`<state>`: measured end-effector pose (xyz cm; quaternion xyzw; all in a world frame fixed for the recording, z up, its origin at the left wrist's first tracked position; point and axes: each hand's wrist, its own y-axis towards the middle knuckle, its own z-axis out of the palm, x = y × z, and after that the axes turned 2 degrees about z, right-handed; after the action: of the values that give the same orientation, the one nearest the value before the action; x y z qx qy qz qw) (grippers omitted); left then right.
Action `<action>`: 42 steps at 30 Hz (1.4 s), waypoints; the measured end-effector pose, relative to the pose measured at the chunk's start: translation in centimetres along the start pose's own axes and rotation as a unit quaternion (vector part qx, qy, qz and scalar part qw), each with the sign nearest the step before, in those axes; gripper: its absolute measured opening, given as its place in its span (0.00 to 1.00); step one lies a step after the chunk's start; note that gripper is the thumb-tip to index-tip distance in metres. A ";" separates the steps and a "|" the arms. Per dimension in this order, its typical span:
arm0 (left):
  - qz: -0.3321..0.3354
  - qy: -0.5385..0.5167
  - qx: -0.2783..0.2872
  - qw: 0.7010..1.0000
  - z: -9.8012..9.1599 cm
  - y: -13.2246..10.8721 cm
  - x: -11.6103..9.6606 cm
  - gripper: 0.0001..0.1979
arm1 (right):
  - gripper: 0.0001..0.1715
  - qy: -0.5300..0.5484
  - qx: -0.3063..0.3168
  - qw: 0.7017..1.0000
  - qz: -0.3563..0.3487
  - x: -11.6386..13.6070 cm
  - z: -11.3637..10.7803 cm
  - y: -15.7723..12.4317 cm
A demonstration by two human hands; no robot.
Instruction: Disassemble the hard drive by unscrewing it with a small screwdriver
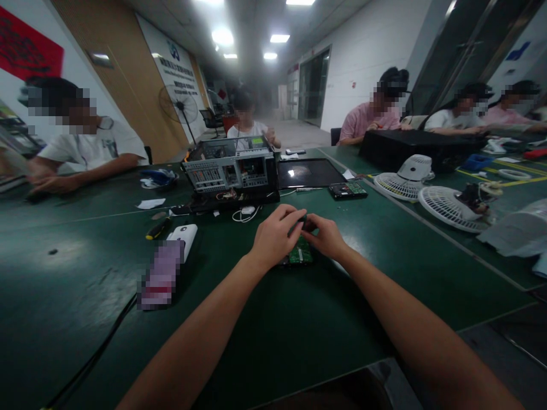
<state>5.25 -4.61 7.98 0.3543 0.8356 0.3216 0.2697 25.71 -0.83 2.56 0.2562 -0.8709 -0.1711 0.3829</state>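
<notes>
A green circuit board (301,254) lies on the table before me, partly covered by my hands. Directly over it, my left hand (277,234) is closed, thumb and fingers pinched around a small dark piece (302,220) that I cannot identify. Close against it from the other side comes my right hand (325,236), fingers curled and tips meeting at the same dark piece. What lies between the right fingertips is too small and hidden to name.
An opened computer case (233,171) stands ahead, beside a black flat panel (311,172) and another circuit-board unit (348,190). Left are a screwdriver (158,228) and a phone-like white device (186,236). Fan parts (448,208) lie right; several people sit around.
</notes>
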 end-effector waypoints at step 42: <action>-0.033 -0.021 0.003 0.999 -0.3 0.2 0.1 0.15 | 0.15 0.008 -0.010 1.000 -0.006 0.4 -0.4 0.0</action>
<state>5.06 -4.57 8.32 0.3336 0.8422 0.3025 0.2966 25.82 -1.08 3.07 0.2592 -0.8646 -0.1798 0.3910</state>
